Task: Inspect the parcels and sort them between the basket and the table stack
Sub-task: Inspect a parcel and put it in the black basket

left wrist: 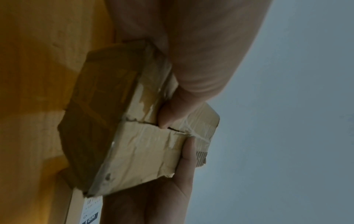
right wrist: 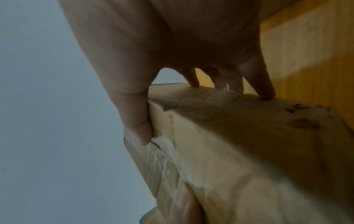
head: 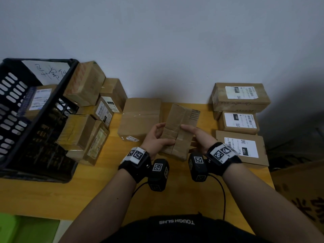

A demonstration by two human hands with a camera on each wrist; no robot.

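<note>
Both hands, left hand (head: 156, 137) and right hand (head: 199, 139), clamp the parcel (head: 178, 132) by its long sides. It looks light, but the crumpled cardboard is soft: grip beside the taped seam.

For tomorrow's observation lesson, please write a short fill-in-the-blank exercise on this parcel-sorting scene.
1. Both hands hold one ____ parcel.
2. The black basket stands on the person's ____ side.
3. The left hand and right hand grip the parcel's ____ sides.

Missing words: cardboard; left; opposite
</note>
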